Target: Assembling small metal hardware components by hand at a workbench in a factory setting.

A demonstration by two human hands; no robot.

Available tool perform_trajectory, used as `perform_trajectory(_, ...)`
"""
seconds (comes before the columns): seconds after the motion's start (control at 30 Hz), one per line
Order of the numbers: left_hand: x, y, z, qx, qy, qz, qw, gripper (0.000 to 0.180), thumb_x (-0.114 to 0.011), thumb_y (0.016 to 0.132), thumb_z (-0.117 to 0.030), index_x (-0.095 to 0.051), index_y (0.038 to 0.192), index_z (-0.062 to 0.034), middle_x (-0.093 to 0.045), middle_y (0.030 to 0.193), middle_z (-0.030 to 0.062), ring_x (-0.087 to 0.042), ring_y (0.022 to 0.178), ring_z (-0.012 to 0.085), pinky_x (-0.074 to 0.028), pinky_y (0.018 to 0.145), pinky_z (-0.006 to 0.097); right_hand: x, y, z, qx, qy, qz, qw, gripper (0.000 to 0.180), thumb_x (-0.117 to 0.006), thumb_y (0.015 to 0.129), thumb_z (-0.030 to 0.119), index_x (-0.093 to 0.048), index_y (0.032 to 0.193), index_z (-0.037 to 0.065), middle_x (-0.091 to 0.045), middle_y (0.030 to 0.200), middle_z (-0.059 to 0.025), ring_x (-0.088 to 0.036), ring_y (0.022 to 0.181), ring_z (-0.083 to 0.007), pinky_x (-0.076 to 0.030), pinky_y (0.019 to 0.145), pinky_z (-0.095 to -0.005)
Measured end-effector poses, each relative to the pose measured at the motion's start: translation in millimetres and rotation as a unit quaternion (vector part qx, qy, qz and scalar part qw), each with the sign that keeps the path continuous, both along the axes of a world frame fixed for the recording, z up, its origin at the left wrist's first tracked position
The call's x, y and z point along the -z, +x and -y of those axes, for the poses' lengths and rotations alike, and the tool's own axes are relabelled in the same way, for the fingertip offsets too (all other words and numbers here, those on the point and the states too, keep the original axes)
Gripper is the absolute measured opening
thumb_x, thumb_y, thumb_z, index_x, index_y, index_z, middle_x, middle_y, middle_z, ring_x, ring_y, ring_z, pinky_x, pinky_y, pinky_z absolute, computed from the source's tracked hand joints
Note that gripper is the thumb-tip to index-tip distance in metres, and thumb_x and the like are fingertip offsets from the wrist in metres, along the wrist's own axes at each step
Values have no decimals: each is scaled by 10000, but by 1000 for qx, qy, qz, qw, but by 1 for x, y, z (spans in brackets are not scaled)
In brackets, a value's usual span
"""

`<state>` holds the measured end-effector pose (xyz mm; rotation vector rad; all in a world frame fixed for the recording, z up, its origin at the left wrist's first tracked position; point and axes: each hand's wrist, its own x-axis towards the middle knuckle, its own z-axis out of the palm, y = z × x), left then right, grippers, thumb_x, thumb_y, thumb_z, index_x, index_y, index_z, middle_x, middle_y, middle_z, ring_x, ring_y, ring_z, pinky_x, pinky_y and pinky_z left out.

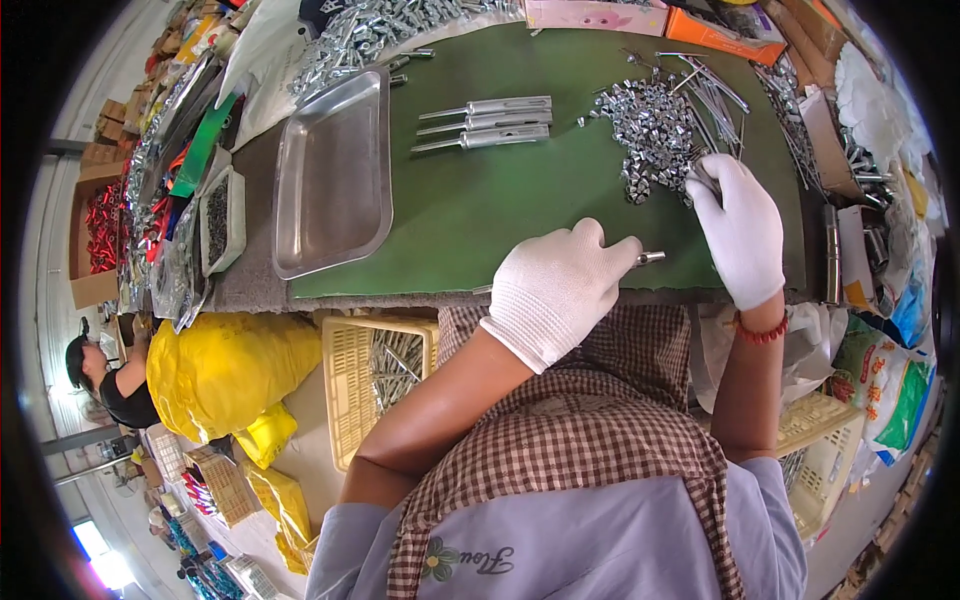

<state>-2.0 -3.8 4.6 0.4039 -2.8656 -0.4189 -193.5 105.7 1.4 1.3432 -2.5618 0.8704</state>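
My left hand (pixel 560 290), in a white knit glove, is closed around a silver metal tube (pixel 652 257). The tube's end sticks out past the thumb side, over the near edge of the green work mat (pixel 480 210); its middle is hidden by the fingers. At the near right edge of a heap of small shiny metal collars (pixel 645 125), my gloved right hand (pixel 742 230) has its thumb and fingers pinched together. What lies between those fingertips is too small to make out. Three silver tubes with thin shafts (pixel 490 122) lie side by side on the mat, farther off.
Left on the mat is a shallow steel tray (pixel 335 180). Long thin rods (pixel 715 100) lie beside the collars. A pile of metal parts (pixel 370 30) and cardboard boxes (pixel 600 15) line the far edge. Yellow crates (pixel 345 400) stand below the table; a person (pixel 110 370) is far left.
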Motion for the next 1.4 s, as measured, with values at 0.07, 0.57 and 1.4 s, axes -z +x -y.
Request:
perform_trajectory(0.07,1,1,1,-2,-2,-2,1000,185,-655,838,-159,-655,1020,-192,-527,767,76,-610,637,271,-501,545,396,-11,14,-10,-70,-19,148,986,119,-681,862,110,-648,950,38,-660,889,-146,-666,822,-318,-519,728,-386)
perform_trajectory(0.57,1,-1,-1,-2,7,-2,1000,188,-647,851,-165,-667,1038,-173,-573,802,77,-638,675,268,-523,569,385,4,52,-20,-128,-19,184,974,192,-780,776,104,-652,898,30,-670,842,-114,-655,743,-281,-512,664,-354)
perform_trajectory(1.4,0,-1,0,-12,12,2,1000,189,-645,853,-155,-675,1032,-205,-571,803,77,-625,630,273,-514,549,384,2,19,-25,27,22,41,999,152,-727,811,163,-647,842,38,-621,825,-118,-623,751,-326,-482,663,-383)
